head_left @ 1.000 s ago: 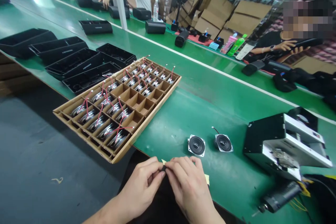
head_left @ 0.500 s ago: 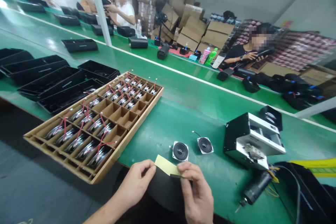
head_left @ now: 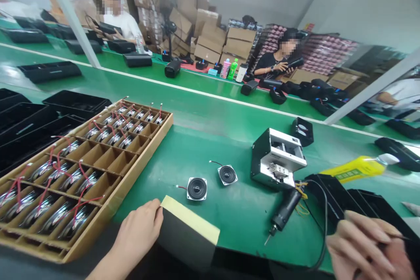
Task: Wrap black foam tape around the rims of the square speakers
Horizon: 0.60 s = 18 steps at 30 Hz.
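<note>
Black sheet [head_left: 183,238] with its yellowish backing strip, at the counter [head_left: 229,148] edge just right of the cardboard tray [head_left: 98,170] | our left hand [head_left: 138,232] pinches its left corner; thin, floppy, we judge | speakers [head_left: 197,188] beyond, open counter right | right hand [head_left: 367,245] far right, grip unclear.

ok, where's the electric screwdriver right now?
Head view, right of centre: the electric screwdriver lies on the green table, below the white-and-black box, left of the right hand.
</note>
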Motion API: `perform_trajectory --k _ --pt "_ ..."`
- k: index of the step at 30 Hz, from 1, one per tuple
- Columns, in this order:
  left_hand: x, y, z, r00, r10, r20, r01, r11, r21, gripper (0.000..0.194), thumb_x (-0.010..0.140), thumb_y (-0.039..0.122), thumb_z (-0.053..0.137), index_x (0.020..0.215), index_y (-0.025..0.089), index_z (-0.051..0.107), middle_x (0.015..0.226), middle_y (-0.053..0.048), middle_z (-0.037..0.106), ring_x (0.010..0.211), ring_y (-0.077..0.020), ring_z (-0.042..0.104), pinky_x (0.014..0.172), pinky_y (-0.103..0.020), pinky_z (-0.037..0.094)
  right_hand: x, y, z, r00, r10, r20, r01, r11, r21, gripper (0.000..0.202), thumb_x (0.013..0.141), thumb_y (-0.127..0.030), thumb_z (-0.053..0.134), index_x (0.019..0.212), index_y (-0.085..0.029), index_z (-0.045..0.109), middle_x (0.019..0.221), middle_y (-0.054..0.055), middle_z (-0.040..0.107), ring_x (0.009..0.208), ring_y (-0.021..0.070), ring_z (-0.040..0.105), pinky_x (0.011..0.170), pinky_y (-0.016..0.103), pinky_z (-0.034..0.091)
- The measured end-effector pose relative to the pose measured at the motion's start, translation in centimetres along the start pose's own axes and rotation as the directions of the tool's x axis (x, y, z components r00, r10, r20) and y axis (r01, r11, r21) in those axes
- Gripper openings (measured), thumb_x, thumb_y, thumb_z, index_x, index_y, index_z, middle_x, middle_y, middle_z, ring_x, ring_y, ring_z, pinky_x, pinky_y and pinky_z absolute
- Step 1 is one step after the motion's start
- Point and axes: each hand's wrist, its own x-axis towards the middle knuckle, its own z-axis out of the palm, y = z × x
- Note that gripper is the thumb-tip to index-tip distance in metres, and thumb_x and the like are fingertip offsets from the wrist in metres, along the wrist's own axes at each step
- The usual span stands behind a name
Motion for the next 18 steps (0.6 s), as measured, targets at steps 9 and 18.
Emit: perform_trajectory --k 9,18 --pt "2.0 2.0 0.8 0.995 -0.067 -0.068 0.053 0.980 -0.190 0.029 0.099 0.032 0.040 0.122 0.017 0.051 0.078 -0.007 0.068 0.079 -0.0322 0.070 0.068 -0.034 0.039 -9.9 13.5 7.0 0.330 0.680 0.655 -0.809 0.561 -0.175 0.043 0.095 -0.052 0.073 0.099 -0.017 0.049 0.102 0.006 0.060 0.050 -0.0001 0.039 0.040 0.012 0.010" --pt "0.6 -1.8 -1.6 0.970 -0.171 -0.173 0.018 0.760 -0.650 0.057 0.097 0.064 0.026 0.099 0.019 0.061 0.067 0.000 0.048 0.061 -0.0169 0.050 0.059 -0.028 0.043 -7.2 14.7 7.1 0.412 0.728 0.547 -0.848 0.526 -0.061 0.042 0.091 -0.049 0.079 0.101 -0.019 0.050 0.087 -0.003 0.048 0.055 0.0013 0.024 0.046 0.015 0.013"
